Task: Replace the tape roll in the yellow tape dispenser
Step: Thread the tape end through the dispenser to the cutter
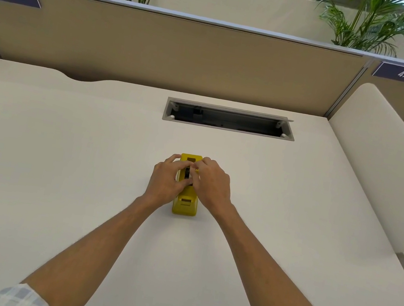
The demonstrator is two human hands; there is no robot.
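A yellow tape dispenser (185, 202) stands on the white desk (60, 155), lengthwise away from me. My left hand (166, 179) clasps its left side and my right hand (211, 184) its right side. The fingertips of both hands meet over the dispenser's middle, where a dark part of the tape roll (187, 172) shows between them. Most of the roll is hidden by my fingers. I cannot tell whether the roll sits in its cradle or is lifted.
An open cable tray slot (229, 120) is cut into the desk beyond the dispenser. A beige partition (185, 55) with number tags 474 and 475 closes off the back. A white curved divider (382, 163) rises on the right.
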